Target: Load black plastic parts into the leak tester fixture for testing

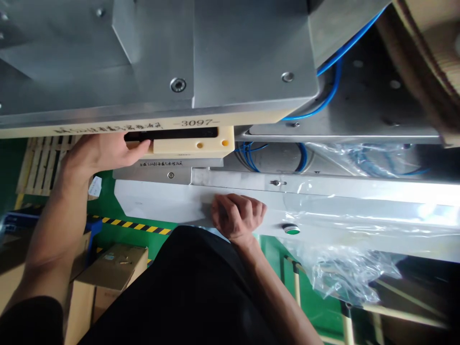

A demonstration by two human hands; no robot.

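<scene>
My left hand point(106, 152) reaches into the narrow gap between the upper cream plate point(247, 118), marked 3097, and the cream fixture block point(187, 146) below it. Its thumb lies stretched along the fixture's front edge. The other fingers are hidden under the plate, so I cannot tell whether they grip anything. A dark strip-shaped part point(179, 132) shows in the fixture's slot, just right of that hand. My right hand point(240, 214) is curled into a loose fist and rests on the white front panel point(165, 201), with nothing visible in it.
A green push button point(291, 229) sits on the panel right of my right hand. The metal press head point(244, 52) hangs above. Blue air tubes point(334, 88) and clear plastic film point(352, 273) are at the right. Cardboard boxes point(111, 266) stand lower left, a wooden pallet point(46, 163) beyond.
</scene>
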